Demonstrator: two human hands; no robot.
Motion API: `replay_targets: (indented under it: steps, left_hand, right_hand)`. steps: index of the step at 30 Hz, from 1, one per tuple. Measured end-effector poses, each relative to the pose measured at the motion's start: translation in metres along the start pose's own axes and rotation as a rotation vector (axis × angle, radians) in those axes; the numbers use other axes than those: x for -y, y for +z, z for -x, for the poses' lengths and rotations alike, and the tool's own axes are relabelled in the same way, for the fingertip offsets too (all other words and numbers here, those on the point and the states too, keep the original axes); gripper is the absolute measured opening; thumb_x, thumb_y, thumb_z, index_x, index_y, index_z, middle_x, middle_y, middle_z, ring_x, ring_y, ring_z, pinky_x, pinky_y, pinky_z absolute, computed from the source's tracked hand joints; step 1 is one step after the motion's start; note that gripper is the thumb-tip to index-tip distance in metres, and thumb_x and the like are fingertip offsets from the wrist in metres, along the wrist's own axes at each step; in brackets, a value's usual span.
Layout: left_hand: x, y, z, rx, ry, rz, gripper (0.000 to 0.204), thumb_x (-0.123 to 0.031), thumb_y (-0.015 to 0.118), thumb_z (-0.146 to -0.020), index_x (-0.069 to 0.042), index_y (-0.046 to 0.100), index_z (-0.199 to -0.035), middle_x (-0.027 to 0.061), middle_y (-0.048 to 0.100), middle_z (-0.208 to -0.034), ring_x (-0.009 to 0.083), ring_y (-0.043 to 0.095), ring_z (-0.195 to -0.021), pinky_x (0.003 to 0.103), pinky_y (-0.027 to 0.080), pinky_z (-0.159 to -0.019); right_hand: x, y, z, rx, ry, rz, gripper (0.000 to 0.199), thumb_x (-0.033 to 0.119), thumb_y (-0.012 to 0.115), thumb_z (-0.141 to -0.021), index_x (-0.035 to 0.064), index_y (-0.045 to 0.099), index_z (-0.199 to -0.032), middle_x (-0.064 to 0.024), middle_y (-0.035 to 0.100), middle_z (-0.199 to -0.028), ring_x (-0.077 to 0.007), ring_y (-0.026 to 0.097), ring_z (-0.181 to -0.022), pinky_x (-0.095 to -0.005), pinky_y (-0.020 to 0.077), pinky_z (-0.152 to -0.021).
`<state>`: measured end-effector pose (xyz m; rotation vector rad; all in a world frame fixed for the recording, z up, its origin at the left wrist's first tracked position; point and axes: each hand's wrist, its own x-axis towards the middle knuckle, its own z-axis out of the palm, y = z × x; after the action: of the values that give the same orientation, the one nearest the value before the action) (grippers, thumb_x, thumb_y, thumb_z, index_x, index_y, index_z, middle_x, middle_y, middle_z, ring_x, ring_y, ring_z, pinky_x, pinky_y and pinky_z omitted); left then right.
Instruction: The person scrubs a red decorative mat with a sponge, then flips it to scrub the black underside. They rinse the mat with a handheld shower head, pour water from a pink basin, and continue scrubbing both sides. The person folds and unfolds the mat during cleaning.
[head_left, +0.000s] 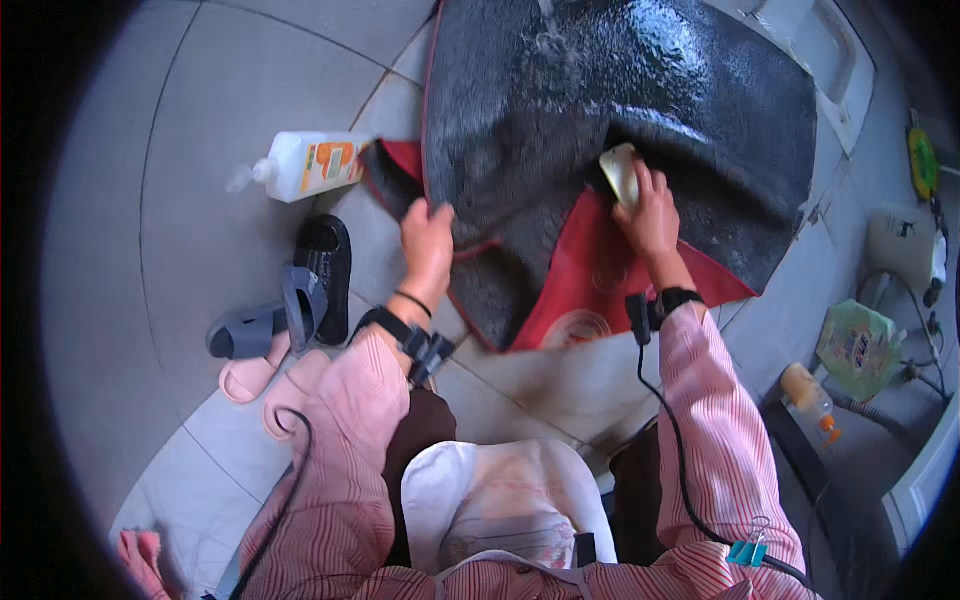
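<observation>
A large wet mat [520,110] lies on the tiles with its dark ribbed underside up. Its near part is folded over, baring a red face [575,280]. My left hand [428,245], slightly blurred, is closed at the mat's left edge with the fingers curled on it. My right hand [652,215] is closed round a pale yellow-green block with rounded ends [620,175], pressed near the fold on the dark side; whether it has bristles underneath is hidden. Water shines across the mat's far part, where a thin stream comes down.
Left of the mat, a white bottle [315,165] with an orange label lies on its side. Dark slippers [322,265] and pink slippers [292,385] are nearby. At right are a pump bottle [810,400], a green-tinted pack [858,350] and hoses. A white plastic piece [840,75] stands beyond.
</observation>
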<state>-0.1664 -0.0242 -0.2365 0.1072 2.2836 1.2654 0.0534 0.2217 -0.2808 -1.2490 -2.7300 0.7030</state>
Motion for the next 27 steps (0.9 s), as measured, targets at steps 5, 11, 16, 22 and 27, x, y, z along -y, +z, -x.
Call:
replay_targets:
  steps: [5,11,16,22,27]
  left_hand:
    - [0.072,-0.031,0.073,0.171,-0.297,-0.405,0.026,-0.021,0.071,-0.082,0.001,0.062,-0.093,0.019,0.069,-0.087,0.0358,0.066,-0.087,0.045,0.05,-0.08]
    - [0.017,-0.049,0.118,0.111,0.518,-0.655,0.102,-0.04,0.087,-0.069,-0.001,0.038,-0.15,0.0239,0.04,-0.15,0.0414,0.038,-0.141,0.053,0.03,-0.115]
    - [0.037,0.003,0.126,0.565,0.707,-0.836,0.098,-0.041,0.084,-0.072,-0.006,0.04,-0.151,0.0199,0.036,-0.157,0.0377,0.031,-0.147,0.058,0.022,-0.12]
    - [0.112,-0.012,0.141,0.572,0.839,-0.987,0.054,-0.02,0.052,-0.096,-0.01,0.048,-0.149,0.0105,0.039,-0.16,0.0271,0.033,-0.15,0.051,0.021,-0.122]
    - [0.083,-0.011,0.123,0.583,0.662,-0.741,0.071,-0.031,0.073,-0.086,-0.006,0.047,-0.148,0.0139,0.039,-0.159,0.0308,0.033,-0.148,0.054,0.021,-0.12]
  right_hand:
    - [0.01,-0.011,0.079,0.111,-0.007,-0.196,0.073,0.016,0.078,-0.073,0.0136,0.051,-0.141,-0.0162,0.056,-0.129,-0.0407,0.06,-0.114,-0.0475,0.0553,-0.09]
    - [0.068,-0.071,0.11,-0.033,-0.222,-0.416,0.073,0.018,0.083,-0.071,0.0078,0.055,-0.137,-0.0203,0.062,-0.119,-0.0366,0.063,-0.109,-0.0444,0.0531,-0.093]
    - [0.139,-0.042,0.014,0.282,-0.592,-0.212,0.063,0.037,0.081,-0.075,0.0137,0.062,-0.13,-0.0148,0.062,-0.103,-0.036,0.062,-0.097,-0.0458,0.0519,-0.084]
    - [-0.023,-0.051,-0.09,0.288,-0.295,0.328,0.048,0.03,0.079,-0.08,0.0133,0.065,-0.123,-0.0156,0.072,-0.106,-0.0369,0.069,-0.096,-0.0489,0.0543,-0.084]
    - [-0.104,-0.094,-0.091,-0.03,-0.127,0.357,0.05,0.036,0.078,-0.084,0.0169,0.064,-0.128,-0.0163,0.07,-0.111,-0.0363,0.07,-0.1,-0.0463,0.0564,-0.083]
